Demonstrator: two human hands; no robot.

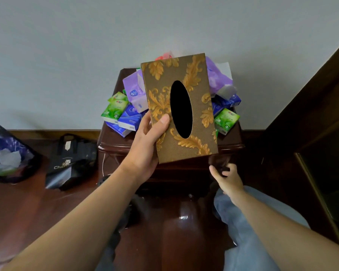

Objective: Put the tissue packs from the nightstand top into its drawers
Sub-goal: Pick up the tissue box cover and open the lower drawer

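Observation:
My left hand [148, 145] grips a brown and gold tissue box [198, 122] with an oval slot, held up over the dark wooden nightstand [114, 145]. Behind the box, several tissue packs are piled on the nightstand top: green packs [115, 110] [226, 120], blue packs [129, 119] and purple packs [134, 89]. Lower down, my right hand [226, 178] curls its fingers around the drawer handle [218, 163] at the nightstand's front. The box hides the middle of the pile and most of the drawer front.
A black shopping bag [70, 161] and a mesh bin [6, 153] with tissue wrappers stand on the wooden floor at the left. Dark wooden furniture [321, 133] rises close on the right. My knee in jeans [243, 222] is below the right hand.

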